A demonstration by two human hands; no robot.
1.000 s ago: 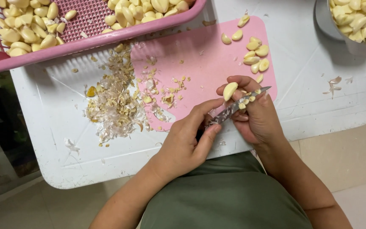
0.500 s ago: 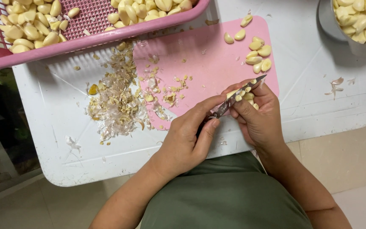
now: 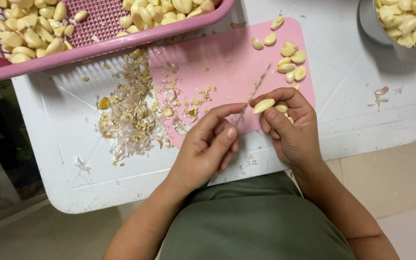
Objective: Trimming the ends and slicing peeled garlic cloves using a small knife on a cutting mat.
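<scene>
Pale yellow, a peeled garlic clove sat pinched in the right hand above the pink cutting board, while the left hand, just beside, was closed around a blurred knife.

A pink basket of garlic cloves is seen at eleven o'clock, a metal bowl at one o'clock, peel scraps at nine o'clock.
</scene>
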